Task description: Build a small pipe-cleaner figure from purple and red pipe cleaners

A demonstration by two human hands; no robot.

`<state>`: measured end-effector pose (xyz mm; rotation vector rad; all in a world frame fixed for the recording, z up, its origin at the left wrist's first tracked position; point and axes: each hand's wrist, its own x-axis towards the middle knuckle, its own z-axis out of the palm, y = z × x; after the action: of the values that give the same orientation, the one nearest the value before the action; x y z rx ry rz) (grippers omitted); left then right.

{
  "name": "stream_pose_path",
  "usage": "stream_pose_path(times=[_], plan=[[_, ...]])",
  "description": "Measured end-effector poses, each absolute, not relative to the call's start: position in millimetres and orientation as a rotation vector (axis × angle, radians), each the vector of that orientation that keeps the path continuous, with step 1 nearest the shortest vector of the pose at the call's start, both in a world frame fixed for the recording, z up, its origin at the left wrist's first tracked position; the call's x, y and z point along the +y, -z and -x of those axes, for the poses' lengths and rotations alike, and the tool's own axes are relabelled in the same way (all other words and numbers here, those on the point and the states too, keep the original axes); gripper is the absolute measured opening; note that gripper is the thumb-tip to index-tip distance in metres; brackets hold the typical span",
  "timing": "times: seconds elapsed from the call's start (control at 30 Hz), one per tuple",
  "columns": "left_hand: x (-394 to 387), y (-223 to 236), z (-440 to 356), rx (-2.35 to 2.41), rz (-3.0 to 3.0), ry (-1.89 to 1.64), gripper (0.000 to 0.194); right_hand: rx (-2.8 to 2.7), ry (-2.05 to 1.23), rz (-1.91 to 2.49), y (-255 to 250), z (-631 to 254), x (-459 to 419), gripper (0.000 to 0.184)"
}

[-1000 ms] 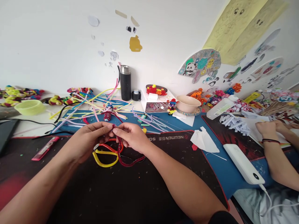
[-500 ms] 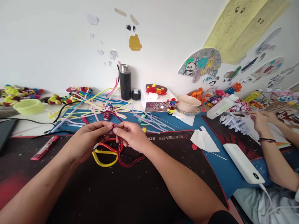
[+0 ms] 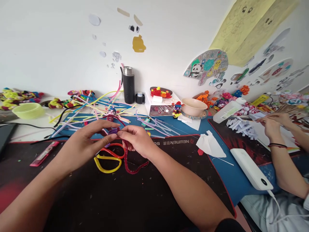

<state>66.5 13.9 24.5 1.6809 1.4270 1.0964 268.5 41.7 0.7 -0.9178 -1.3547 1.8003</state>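
Observation:
Over the black desk mat, my left hand holds a small purple piece between thumb and forefinger. My right hand touches it at the tips, pinching a dark red pipe cleaner. That pipe cleaner hangs below the fingers and curves to the right on the mat. Beneath both hands lie scissors with yellow and orange-red handles, their blades mostly hidden. Just behind the fingers stands a small pipe-cleaner doll with a dark red body, partly covered by my left hand.
Loose coloured pipe cleaners spread behind my hands, near a black thermos. To the left lies a pink packet. A beige bowl, white paper and white power bank are right, beside another person's hands.
My left hand's fingers have spread wider, and the purple piece now shows between them. My right hand still pinches the dark red pipe cleaner, whose hanging loop has shifted slightly.

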Motion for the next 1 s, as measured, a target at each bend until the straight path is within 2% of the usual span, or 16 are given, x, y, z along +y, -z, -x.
stream_pose_path(times=[0.13, 0.37, 0.57, 0.73, 1.0], plan=[[17, -22, -60, 1.392, -2.243, -1.076, 0.032, -1.341, -1.817, 0.930, -1, -269, 42, 0.030], [19, -12, -54, 1.432, -2.596, -1.099, 0.030, -1.347, -1.826, 0.897, -3, -268, 40, 0.038], [15, -17, -64, 1.480, -2.629, -1.033, 0.035, -1.349, -1.846, 0.915, -4, -268, 40, 0.042], [14, -16, -68, 1.554, -2.537, -1.113, 0.031, -1.298, -1.901, 0.804, 2, -268, 41, 0.043], [12, -17, -75, 1.680, -2.363, -1.241, 0.031, -1.254, -1.978, 0.773, -2, -267, 38, 0.033]])
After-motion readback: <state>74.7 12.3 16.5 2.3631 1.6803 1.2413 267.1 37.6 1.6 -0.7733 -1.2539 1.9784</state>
